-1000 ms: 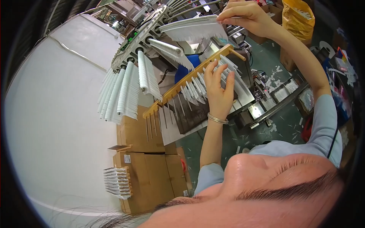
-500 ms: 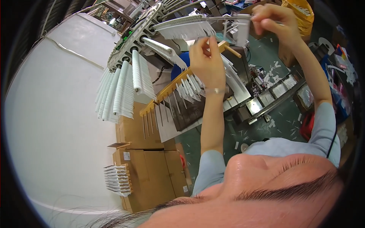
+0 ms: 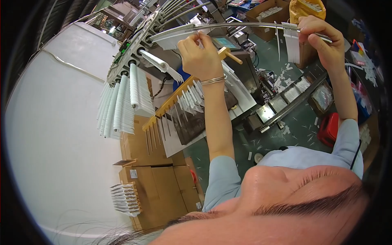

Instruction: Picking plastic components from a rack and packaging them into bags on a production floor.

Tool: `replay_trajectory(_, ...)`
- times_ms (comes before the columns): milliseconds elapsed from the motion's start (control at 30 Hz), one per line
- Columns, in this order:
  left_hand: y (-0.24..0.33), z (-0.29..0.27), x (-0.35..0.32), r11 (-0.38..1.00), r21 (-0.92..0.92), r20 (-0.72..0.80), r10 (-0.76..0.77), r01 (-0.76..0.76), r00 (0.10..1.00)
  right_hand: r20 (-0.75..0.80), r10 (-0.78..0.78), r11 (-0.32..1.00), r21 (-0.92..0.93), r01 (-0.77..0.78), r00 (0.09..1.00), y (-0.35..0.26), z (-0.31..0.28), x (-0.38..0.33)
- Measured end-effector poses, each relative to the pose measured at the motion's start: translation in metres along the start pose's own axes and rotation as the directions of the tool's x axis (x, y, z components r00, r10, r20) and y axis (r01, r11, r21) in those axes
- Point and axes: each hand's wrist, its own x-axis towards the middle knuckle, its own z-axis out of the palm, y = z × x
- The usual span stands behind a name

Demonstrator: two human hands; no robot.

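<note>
A long metal rod [image 3: 245, 24] runs from the rack [image 3: 134, 41] at upper left toward the upper right, bowing slightly. My right hand [image 3: 326, 41] is closed round its free end, thumb and fingers pressed together. Beside those fingers hangs a small bunch of thin white strips [image 3: 291, 45], with a lone strip [image 3: 278, 43] just left of it. My left hand [image 3: 201, 57] pinches at the rod, against the near end of a longer row of white strips [image 3: 169, 40]. Its fingertips partly hide what they grip. A bracelet circles that wrist.
More rods full of white strips [image 3: 124, 102] hang from the rack at left. Below my left hand stands a wooden bar with metal pins [image 3: 167, 110]. Cardboard boxes [image 3: 163, 183], a metal-edged chute [image 3: 281, 110], a red container [image 3: 328, 129] and a yellow bag [image 3: 304, 10] surround the spot.
My right hand and the small bunch of strips have moved right, away from the long row, baring more rod between. My left hand has shifted left and slightly down. The view has shifted slightly.
</note>
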Motion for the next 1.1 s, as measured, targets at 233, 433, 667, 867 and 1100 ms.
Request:
replay_trajectory(233,0.031,-0.012,-0.024,0.963,-0.257,0.123,0.117,-0.083,0.985,-0.089,-0.015,0.999,-0.031,0.012,0.996,-0.002,0.002,-0.018)
replay_trajectory(433,0.046,-0.039,-0.068,0.718,-0.513,0.530,-0.166,0.470,0.832,-0.362,0.357,0.831,0.545,-0.115,0.861,0.017,-0.010,-0.056)
replay_trajectory(667,0.081,-0.065,-0.096,0.494,-0.652,0.637,-0.055,0.575,0.769,0.265,0.517,0.554,0.622,-0.554,0.814,0.045,0.053,-0.070)
replay_trajectory(867,0.040,-0.106,-0.102,0.630,-0.371,0.622,-0.376,0.682,0.687,0.153,0.164,0.969,0.161,-0.188,0.975,0.006,0.121,-0.079)
replay_trajectory(1100,-0.010,-0.139,-0.099,0.940,0.024,0.203,-0.339,0.341,0.919,0.395,-0.348,0.822,-0.308,0.480,0.850,-0.078,0.174,-0.117)
